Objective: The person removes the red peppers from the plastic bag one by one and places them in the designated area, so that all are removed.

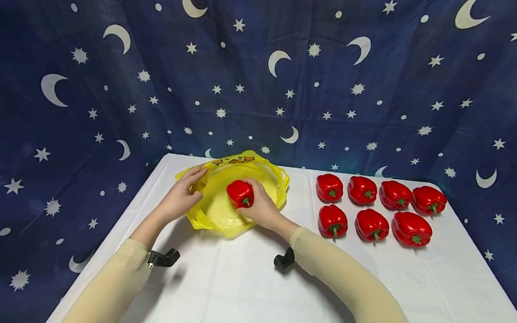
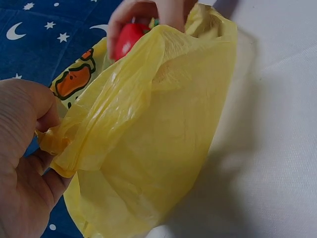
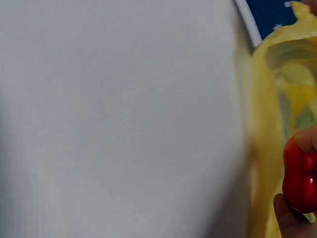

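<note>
A yellow plastic bag (image 1: pixel 219 206) stands on the table with its mouth spread wide. My left hand (image 1: pixel 181 194) pinches the bag's left rim; in the left wrist view, gathered plastic shows between the thumb and fingers (image 2: pixel 42 144). My right hand (image 1: pixel 262 207) grips a red bell pepper (image 1: pixel 239 193) over the bag's opening. In the right wrist view that pepper (image 3: pixel 299 178) sits between thumb and fingertips, cut off by the frame's edge. The bag wall hides part of the pepper (image 2: pixel 131 39) in the left wrist view.
Several more red bell peppers (image 1: pixel 372 224) lie in two rows on the right of the white-covered table (image 1: pixel 249 291). A dark blue curtain (image 1: pixel 255 81) with moons and stars hangs behind the table's far edge. Each wrist wears a black camera (image 1: pixel 164 258).
</note>
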Available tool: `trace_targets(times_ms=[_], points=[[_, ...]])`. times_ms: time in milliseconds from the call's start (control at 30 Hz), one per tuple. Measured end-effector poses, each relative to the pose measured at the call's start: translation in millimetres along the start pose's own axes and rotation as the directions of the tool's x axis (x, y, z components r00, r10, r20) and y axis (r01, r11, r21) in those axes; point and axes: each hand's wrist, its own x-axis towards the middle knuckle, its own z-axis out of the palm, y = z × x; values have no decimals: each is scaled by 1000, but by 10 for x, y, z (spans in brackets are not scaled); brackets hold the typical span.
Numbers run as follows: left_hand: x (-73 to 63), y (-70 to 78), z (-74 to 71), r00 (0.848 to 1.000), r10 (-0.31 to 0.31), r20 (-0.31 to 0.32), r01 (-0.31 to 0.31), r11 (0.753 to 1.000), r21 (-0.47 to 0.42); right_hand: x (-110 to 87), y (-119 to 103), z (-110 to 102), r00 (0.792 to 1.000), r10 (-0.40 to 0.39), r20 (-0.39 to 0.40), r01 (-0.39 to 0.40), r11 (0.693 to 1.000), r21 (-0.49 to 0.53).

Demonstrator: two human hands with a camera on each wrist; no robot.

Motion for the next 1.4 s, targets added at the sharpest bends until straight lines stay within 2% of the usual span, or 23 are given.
trace_targets(times_ms=[200, 367, 533, 733, 900, 1100, 1267, 1400], points=[[-15, -13, 18, 1000, -3, 10, 3, 1000, -2, -116, -93, -200, 999, 9, -37, -5, 995, 103], [0, -32, -20, 1000, 4, 5, -4, 1000, 22, -242, -191, -477, 998, 17, -61, -6, 983, 182], [4, -50, -68, 1000, 22, -4, -22, 999, 27, -386, -191, -772, 998, 20, -67, -6, 979, 205], [22, -67, -77, 999, 41, 8, -41, 999, 15, -597, -96, -1094, 996, 49, -80, -34, 983, 181], [27, -79, -77, 999, 35, 13, -35, 999, 17, -773, 22, -1349, 992, 89, -89, -78, 990, 114], [31, -75, -94, 999, 26, 24, -27, 999, 33, -1016, 193, -1680, 979, 162, -126, -151, 984, 91], [35, -80, -104, 999, 39, 26, -40, 998, 42, -1227, 318, -1992, 972, 178, -151, -167, 983, 82], [32, -87, -91, 999, 23, 34, -25, 998, 49, -1415, 402, -2213, 963, 206, -174, -197, 978, 70]])
